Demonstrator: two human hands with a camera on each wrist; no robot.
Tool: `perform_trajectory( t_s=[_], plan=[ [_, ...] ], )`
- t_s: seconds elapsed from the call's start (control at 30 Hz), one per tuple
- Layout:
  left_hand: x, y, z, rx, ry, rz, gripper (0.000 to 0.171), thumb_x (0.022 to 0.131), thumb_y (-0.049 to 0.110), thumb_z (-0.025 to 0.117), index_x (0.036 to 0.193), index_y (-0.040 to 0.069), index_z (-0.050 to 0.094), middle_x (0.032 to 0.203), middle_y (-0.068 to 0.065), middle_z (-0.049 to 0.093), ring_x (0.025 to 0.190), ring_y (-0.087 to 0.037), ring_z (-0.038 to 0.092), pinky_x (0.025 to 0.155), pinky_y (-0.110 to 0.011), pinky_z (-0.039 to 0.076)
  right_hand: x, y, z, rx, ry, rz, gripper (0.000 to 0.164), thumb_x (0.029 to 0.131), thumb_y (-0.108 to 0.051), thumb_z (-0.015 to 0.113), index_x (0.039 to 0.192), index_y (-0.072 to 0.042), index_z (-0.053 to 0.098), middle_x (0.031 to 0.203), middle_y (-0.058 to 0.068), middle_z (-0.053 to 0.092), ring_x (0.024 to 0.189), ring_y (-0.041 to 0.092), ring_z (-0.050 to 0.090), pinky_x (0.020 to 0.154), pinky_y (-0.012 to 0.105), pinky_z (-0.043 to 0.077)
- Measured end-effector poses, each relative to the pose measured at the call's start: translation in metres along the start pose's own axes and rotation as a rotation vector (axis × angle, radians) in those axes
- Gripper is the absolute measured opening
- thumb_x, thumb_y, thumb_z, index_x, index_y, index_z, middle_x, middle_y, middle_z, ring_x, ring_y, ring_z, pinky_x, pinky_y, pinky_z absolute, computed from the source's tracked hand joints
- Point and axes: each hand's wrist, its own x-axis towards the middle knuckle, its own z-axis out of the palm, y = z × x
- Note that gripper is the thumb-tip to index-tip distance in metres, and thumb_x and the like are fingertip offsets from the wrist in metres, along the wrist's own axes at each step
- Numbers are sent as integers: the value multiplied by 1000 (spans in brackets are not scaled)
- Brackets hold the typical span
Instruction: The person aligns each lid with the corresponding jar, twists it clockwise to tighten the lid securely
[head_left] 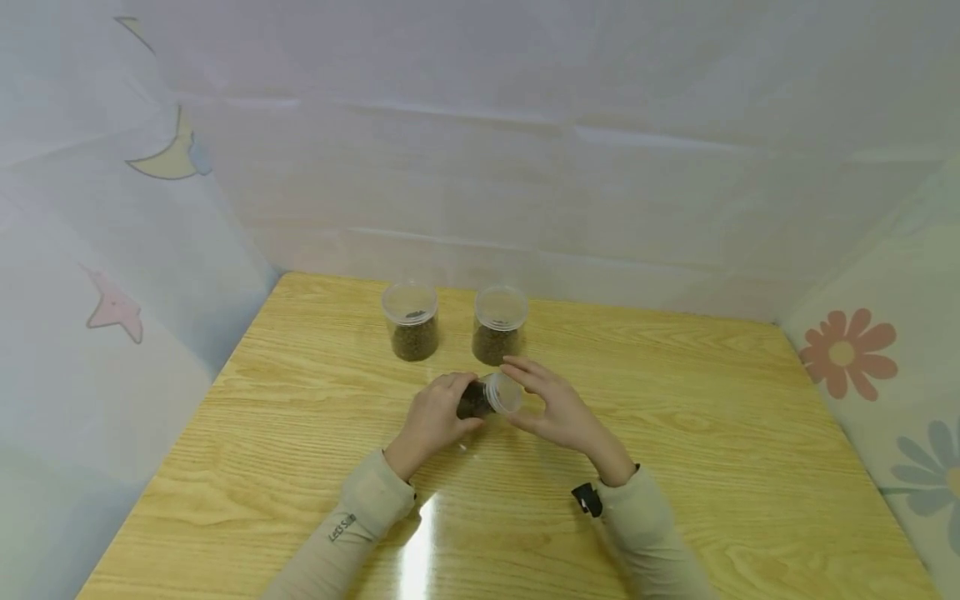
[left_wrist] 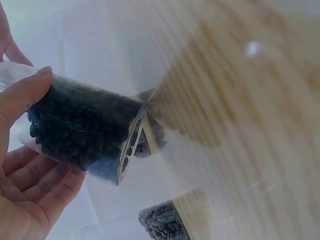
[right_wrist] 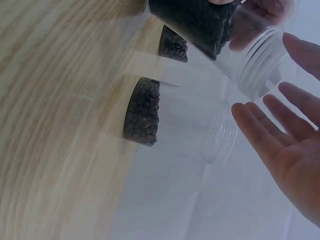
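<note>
A clear jar of dark coffee beans (head_left: 474, 402) is gripped by my left hand (head_left: 435, 412). The jar tilts over the table, its clear screw lid (head_left: 506, 393) towards the right. In the left wrist view, thumb and fingers wrap the jar's body (left_wrist: 82, 125) from both sides, and the base is raised off the wood. My right hand (head_left: 557, 408) is around the lid end with fingers spread. In the right wrist view, its extended fingertips (right_wrist: 240, 110) are right at the rim of the lid (right_wrist: 260, 62).
Two similar lidded jars stand upright behind my hands, a left one (head_left: 415, 337) and a right one (head_left: 497, 342), both partly filled with beans. They rest on a wooden table (head_left: 712, 433) near its back edge. A printed cloth (head_left: 450, 167) hangs behind and beside it.
</note>
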Motion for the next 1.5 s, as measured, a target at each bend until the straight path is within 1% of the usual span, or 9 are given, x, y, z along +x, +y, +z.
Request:
perform_trajectory(
  t_s=[0.17,0.43,0.7,0.87,1.03,1.13,1.27,1.33,1.5],
  plan=[
    [0,0,0,-20,-18,-11,61,62,21,85,112,1,56,107,-13,62,97,-27,59,78,-36,51,1,2,-2,-37,-21,-71,63,73,0,74,131,-2,47,135,16,43,123,35,39,92,47,41],
    [1,-1,-1,-18,-29,-11,62,62,21,85,112,0,56,107,-13,62,96,-27,60,78,-37,52,3,1,-2,-16,-27,-56,60,73,3,73,128,0,49,129,17,47,113,33,49,77,36,51],
    [1,0,0,-12,-13,-7,61,61,21,86,111,1,57,106,-13,62,96,-27,60,77,-36,52,4,-1,-2,-35,-12,-4,57,74,-10,75,126,-2,52,122,14,53,102,27,56,74,31,51],
    [1,0,0,-17,-18,-3,61,61,21,86,111,2,57,106,-12,62,95,-26,60,78,-36,51,5,-3,0,-66,16,34,54,76,-19,75,121,0,54,113,12,57,93,23,57,72,35,51],
    [0,0,0,-24,-30,-16,60,61,21,85,111,3,56,106,-11,62,95,-26,60,78,-37,51,6,-5,3,-100,49,63,48,76,-26,74,114,-1,58,102,9,60,86,20,57,72,38,51],
    [0,0,1,-23,-26,-17,60,61,21,86,111,3,57,106,-11,63,95,-26,60,78,-36,51,7,-6,4,-112,68,77,44,76,-29,74,108,-2,60,97,8,61,82,21,58,70,38,51],
    [0,-1,2,-19,-11,-4,61,60,20,86,110,2,57,105,-11,63,95,-26,60,78,-35,51,8,-7,5,-136,85,102,41,77,-34,73,99,-1,62,86,6,62,76,22,59,65,32,50],
    [0,-1,3,-22,-6,1,61,60,20,86,110,2,57,105,-12,63,94,-26,60,78,-35,51,8,-7,6,-158,85,121,40,77,-37,71,94,-2,62,81,4,61,71,20,58,62,28,48],
    [-1,0,2,-32,-10,-6,61,60,19,86,110,1,57,105,-12,63,95,-26,60,79,-35,51,8,-5,11,-207,105,152,41,79,-42,68,85,-2,60,66,-2,54,52,7,45,49,20,41]
  ],
)
